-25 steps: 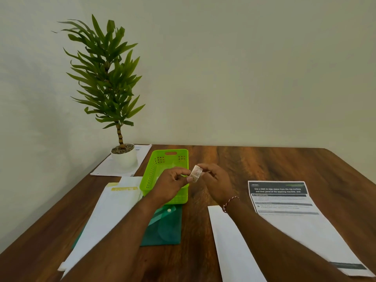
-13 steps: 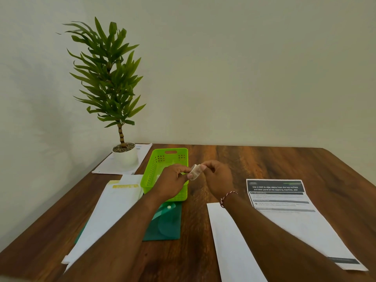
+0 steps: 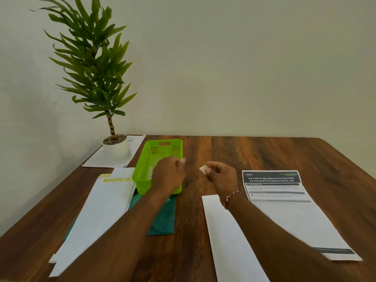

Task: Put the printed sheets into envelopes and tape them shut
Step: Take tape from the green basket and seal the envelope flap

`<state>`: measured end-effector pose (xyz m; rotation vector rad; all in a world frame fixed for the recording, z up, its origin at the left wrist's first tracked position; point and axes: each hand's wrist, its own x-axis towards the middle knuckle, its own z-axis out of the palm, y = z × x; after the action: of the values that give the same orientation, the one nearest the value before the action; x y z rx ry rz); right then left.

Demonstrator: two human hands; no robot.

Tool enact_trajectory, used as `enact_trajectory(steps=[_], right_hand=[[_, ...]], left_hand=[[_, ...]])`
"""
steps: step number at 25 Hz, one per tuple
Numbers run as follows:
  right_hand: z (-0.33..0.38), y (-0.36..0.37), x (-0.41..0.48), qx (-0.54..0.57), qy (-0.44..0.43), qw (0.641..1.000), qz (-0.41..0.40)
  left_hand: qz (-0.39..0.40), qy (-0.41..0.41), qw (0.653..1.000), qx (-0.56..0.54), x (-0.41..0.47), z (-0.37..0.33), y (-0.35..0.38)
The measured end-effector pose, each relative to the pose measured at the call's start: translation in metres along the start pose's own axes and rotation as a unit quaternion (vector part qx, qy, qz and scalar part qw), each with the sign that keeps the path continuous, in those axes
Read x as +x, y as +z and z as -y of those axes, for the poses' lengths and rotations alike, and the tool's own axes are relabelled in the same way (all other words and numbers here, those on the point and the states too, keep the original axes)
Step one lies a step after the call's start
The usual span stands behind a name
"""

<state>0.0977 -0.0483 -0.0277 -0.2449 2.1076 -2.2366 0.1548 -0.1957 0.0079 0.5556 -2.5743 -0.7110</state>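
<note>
I saw a wooden counter (image 3: 254, 155) set against a plain pale wall (image 3: 244, 68). At its far left corner stood a leafy plant (image 3: 91, 64) in a white pot (image 3: 116, 148). Near it sat a lime-green basket (image 3: 143, 167), its near end resting on a dark green folder (image 3: 162, 218).

Envelopes (image 3: 97, 210) left of basket (image 3: 145, 159), plant (image 3: 93, 68) behind both, printed sheet (image 3: 295, 216) at right.
</note>
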Motion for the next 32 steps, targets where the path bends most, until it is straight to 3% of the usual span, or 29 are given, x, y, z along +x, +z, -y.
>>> enact_trajectory(steps=[2,4,7,11,15,17,19,22,24,27,30,32], right_hand=[[-0.001,-0.005,-0.003,0.048,0.028,0.998,-0.019],[0.000,-0.012,-0.007,0.075,0.050,0.995,-0.039],[-0.006,-0.028,-0.008,0.040,0.059,0.997,-0.037],[-0.015,-0.045,-0.006,-0.011,0.038,0.998,-0.044],[-0.012,-0.050,-0.011,-0.008,0.010,0.999,-0.050],[-0.011,-0.051,-0.012,-0.029,0.003,0.998,-0.059],[-0.011,-0.053,-0.010,-0.140,-0.032,0.988,-0.051],[-0.008,-0.055,-0.006,-0.266,-0.067,0.961,0.035],[-0.004,-0.057,-0.006,-0.283,-0.044,0.957,0.055],[-0.003,-0.065,-0.008,-0.216,0.022,0.976,0.000],[-0.005,-0.070,-0.012,-0.117,0.104,0.987,-0.030],[-0.012,-0.069,-0.013,-0.121,0.124,0.984,-0.046]], left_hand=[[0.110,-0.073,0.973,-0.191,-0.011,-0.026,0.016],[0.159,-0.107,0.941,-0.279,-0.019,-0.040,0.032],[0.135,-0.106,0.939,-0.298,-0.021,-0.047,0.045],[0.172,-0.088,0.929,-0.317,-0.026,-0.057,0.052],[0.108,-0.115,0.942,-0.298,-0.030,-0.062,0.061],[0.086,-0.081,0.956,-0.269,-0.030,-0.062,0.060],[0.096,0.033,0.979,-0.179,-0.030,-0.059,0.056],[0.125,0.189,0.971,-0.081,-0.030,-0.055,0.049],[0.122,0.195,0.970,-0.084,-0.029,-0.053,0.052],[0.181,0.147,0.970,-0.067,-0.037,-0.040,0.065],[0.329,0.174,0.921,0.115,-0.054,-0.016,0.084],[0.312,0.176,0.914,0.191,-0.067,-0.012,0.091]])
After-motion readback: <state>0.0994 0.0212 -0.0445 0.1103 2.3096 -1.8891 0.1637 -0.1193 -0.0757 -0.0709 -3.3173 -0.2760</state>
